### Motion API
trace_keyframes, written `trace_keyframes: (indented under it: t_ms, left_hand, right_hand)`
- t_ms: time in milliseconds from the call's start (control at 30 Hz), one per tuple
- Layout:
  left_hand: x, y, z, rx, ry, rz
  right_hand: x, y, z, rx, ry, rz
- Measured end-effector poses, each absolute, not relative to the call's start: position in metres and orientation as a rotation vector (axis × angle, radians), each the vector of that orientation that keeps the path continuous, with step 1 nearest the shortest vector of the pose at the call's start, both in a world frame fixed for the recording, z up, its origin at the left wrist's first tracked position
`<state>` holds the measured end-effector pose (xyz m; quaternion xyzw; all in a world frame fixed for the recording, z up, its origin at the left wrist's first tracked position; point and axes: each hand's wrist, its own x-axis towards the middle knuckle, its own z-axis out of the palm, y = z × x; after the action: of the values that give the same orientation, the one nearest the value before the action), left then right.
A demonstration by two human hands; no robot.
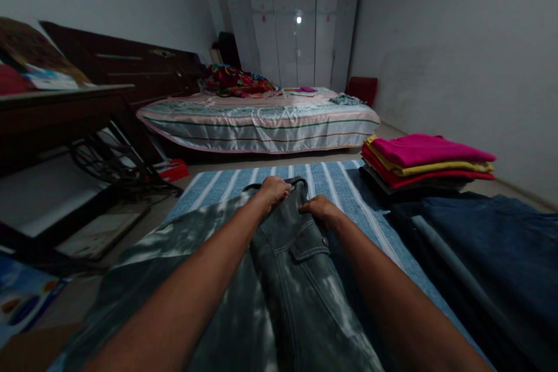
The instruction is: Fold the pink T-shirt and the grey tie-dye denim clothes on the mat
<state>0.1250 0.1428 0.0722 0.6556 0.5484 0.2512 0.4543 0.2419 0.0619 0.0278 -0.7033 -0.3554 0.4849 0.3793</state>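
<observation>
A pair of grey washed jeans [300, 285] lies lengthwise in front of me on a blue and white striped mat [344, 186]. My left hand [274, 189] is closed on the far edge of the jeans. Beside it, my right hand [320, 208] is also closed on the same edge, just above a flapped side pocket. Both forearms stretch out over the denim.
A stack of folded pink, yellow and red clothes [425, 161] sits on the mat's far right corner. Dark blue garments [492, 256] lie at the right. A low mattress [261, 119] with bright cloth lies ahead, white wardrobes behind. A dark wooden table [56, 122] stands at left.
</observation>
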Motion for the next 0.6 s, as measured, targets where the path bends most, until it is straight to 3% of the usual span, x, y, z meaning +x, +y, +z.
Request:
trace_keyframes:
  t_ms: [333, 600]
  left_hand:
    - [0.024, 0.105, 0.074, 2.117, 1.291, 0.588]
    - [0.025, 0.078, 0.070, 1.864, 1.543, 0.744]
  right_hand:
    - [0.258, 0.055, 0.037, -2.084, -1.168, 0.923]
    - [0.227, -0.050, 0.096, -2.130, -1.713, 0.346]
